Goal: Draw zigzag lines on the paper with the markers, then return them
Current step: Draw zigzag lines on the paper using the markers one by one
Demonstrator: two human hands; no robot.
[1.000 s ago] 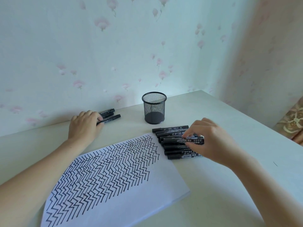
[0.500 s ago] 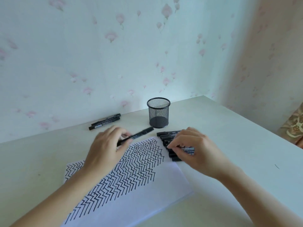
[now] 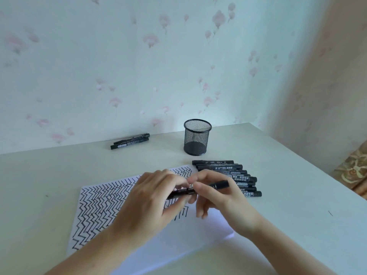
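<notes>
A white paper [image 3: 200, 233] covered with black zigzag lines lies on the table in front of me. Above it, both hands hold one black marker [image 3: 219, 184] level. My left hand [image 3: 153, 199] grips its left part and my right hand [image 3: 216, 197] pinches its middle, with the right end sticking out. A row of several black markers [image 3: 228, 171] lies side by side just right of the paper. Two more markers [image 3: 130, 141] lie near the wall at the back left. A black mesh pen cup [image 3: 197, 137] stands upright behind the row.
The pale table [image 3: 297, 195] meets flowered wallpaper at the back. Its right edge runs diagonally from the back corner toward me. A patterned fabric [image 3: 351, 171] shows beyond that edge at the right.
My left hand carried one marker from the back left group to over the paper. My right hand left the row of markers and took hold of that marker too.
</notes>
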